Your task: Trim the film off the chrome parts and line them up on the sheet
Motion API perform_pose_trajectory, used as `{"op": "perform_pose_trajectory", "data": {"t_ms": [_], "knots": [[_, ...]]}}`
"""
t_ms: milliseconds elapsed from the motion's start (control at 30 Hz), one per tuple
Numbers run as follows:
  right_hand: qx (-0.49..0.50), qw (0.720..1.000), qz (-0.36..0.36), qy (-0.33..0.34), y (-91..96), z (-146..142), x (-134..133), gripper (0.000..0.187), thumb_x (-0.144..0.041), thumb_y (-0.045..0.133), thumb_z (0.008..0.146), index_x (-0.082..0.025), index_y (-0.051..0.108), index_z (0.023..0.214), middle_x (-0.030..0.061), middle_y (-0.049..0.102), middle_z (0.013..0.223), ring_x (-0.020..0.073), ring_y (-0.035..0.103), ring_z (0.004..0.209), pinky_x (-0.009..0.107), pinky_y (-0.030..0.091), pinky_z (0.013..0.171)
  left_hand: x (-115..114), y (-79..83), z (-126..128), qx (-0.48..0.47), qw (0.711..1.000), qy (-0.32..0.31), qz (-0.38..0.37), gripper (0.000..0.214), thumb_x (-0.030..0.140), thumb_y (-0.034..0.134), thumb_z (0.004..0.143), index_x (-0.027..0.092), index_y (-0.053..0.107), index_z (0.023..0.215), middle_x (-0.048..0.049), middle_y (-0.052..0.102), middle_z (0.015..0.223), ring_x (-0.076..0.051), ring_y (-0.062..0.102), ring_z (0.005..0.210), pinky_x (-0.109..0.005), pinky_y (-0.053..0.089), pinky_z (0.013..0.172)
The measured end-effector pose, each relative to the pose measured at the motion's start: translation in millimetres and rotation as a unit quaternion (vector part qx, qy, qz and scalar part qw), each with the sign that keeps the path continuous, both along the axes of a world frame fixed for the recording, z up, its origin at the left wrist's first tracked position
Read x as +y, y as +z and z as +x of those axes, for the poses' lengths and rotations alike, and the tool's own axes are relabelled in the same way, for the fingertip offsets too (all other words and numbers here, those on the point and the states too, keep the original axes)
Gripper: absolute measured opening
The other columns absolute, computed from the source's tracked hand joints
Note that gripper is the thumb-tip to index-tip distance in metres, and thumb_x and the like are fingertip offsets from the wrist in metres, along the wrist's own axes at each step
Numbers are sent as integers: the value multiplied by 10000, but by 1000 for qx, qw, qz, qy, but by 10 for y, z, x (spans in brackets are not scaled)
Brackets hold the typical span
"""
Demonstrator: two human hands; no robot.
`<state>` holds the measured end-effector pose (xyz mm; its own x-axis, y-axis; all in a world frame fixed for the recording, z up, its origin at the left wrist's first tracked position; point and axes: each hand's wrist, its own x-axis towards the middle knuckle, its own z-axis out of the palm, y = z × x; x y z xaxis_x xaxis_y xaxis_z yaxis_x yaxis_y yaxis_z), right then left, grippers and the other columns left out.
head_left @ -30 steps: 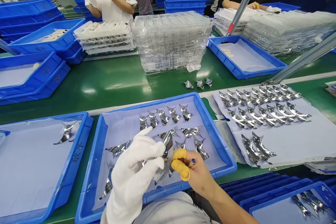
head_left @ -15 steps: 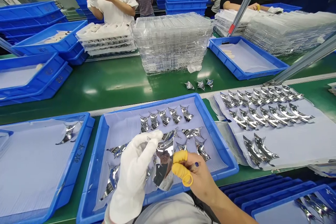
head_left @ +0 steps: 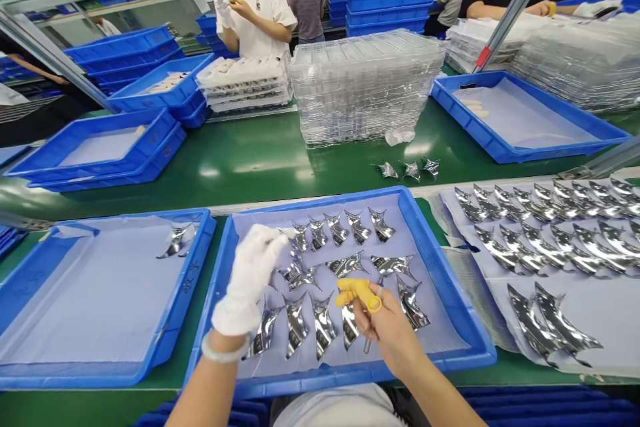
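Observation:
My left hand (head_left: 249, 279), in a white fabric glove, hovers over a blue tray (head_left: 320, 197) lined with a pale lavender sheet. Nothing shows in its bunched fingers. My right hand (head_left: 387, 323), with yellow finger cots (head_left: 356, 292), grips a slim metal tool (head_left: 367, 345). Several mirror-polished curved metal pieces (head_left: 296, 325) lie in rows on the sheet, directly below both hands. One piece (head_left: 349, 324) sits partly under my right fingers.
Left of this tray, a blue tray (head_left: 115, 300) holds one shiny piece (head_left: 175, 240). Rows of pieces (head_left: 550, 247) lie on a sheet at right. Three pieces (head_left: 411, 170) rest on the green bench (head_left: 250, 167), before stacked transparent trays (head_left: 367, 87). Co-workers (head_left: 255, 13) stand beyond.
The large shiny piece held between my hands is gone from them, and my hands have moved apart. More pieces show at the tray's near side. The view has shifted up.

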<state>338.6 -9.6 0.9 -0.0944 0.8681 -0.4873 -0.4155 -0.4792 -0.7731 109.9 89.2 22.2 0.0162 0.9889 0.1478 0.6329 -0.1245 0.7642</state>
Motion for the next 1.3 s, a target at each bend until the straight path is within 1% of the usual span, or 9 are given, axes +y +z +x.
{"op": "perform_pose_trajectory", "data": {"t_ms": [133, 267, 433, 567, 800, 933, 1033, 1167, 1300], "knots": [[1, 999, -37, -18, -131, 88, -12, 554, -714, 748, 728, -181, 653, 848, -108, 405, 426, 71, 205, 430, 231, 158, 459, 531, -124, -585, 203, 975, 80, -42, 253, 414, 632, 959, 179, 705, 899, -119, 726, 1032, -317, 664, 1117, -521, 473, 1050], [5, 998, -50, -31, -195, 101, -16, 583, -750, 727, 732, -180, 654, 829, -113, 382, 413, 67, 182, 426, 227, 155, 460, 768, -330, -789, 365, 921, 89, -105, 246, 361, 688, 963, 152, 691, 1091, -89, 697, 1175, -266, 655, 1131, -524, 512, 1017], [5, 998, -46, -41, -221, 110, -28, 570, -737, 751, 727, -186, 641, 817, -113, 385, 416, 70, 191, 431, 227, 157, 462, 800, -510, -624, 458, 876, 83, -126, 360, 390, 661, 985, 165, 644, 1265, -114, 658, 1290, -273, 656, 1143, -507, 551, 977], [-3, 998, -44, -50, -245, 117, -39, 553, -728, 759, 728, -197, 615, 783, -116, 381, 418, 71, 188, 437, 228, 156, 466, 813, -632, -230, 457, 881, 19, -118, 367, 406, 657, 986, 164, 645, 1262, -113, 661, 1281, -268, 660, 1133, -498, 557, 967], [-22, 999, -25, -4, -181, 62, -7, 558, -721, 748, 741, -178, 642, 808, -123, 365, 414, 64, 177, 434, 223, 141, 452, 884, -824, 369, 332, 934, -44, -123, 364, 368, 680, 978, 167, 646, 1279, -114, 656, 1321, -273, 660, 1164, -511, 559, 989], [-17, 1000, -10, 3, -141, 73, 25, 478, -618, 780, 759, -157, 682, 834, -120, 370, 419, 61, 169, 427, 233, 109, 448, 761, -573, 307, 189, 975, -28, -112, 349, 405, 675, 974, 162, 668, 1225, -113, 666, 1306, -284, 641, 1200, -540, 513, 1039], [-11, 1000, 12, -18, -119, 47, 58, 436, -583, 789, 763, -166, 677, 826, -116, 387, 454, 60, 182, 431, 236, 120, 446, 447, -263, 281, 31, 995, -31, -95, 339, 478, 626, 974, 177, 714, 1104, -144, 717, 1243, -299, 644, 1222, -518, 471, 1097], [10, 999, 45, -20, -15, -36, 72, 480, -629, 816, 742, -185, 649, 821, -128, 355, 483, 63, 199, 452, 233, 150, 448, -123, 16, 436, -185, 976, -60, -96, 449, 555, 605, 951, 169, 732, 1143, -163, 751, 1260, -291, 700, 1194, -430, 535, 1049], [60, 995, 71, 18, 132, -67, 20, 541, -684, 826, 729, -208, 569, 745, -124, 350, 520, 55, 212, 456, 227, 160, 443, -495, 18, 659, -345, 928, -48, -132, 413, 520, 711, 899, 186, 756, 1137, -152, 776, 1219, -300, 735, 1143, -434, 567, 1015]]}}
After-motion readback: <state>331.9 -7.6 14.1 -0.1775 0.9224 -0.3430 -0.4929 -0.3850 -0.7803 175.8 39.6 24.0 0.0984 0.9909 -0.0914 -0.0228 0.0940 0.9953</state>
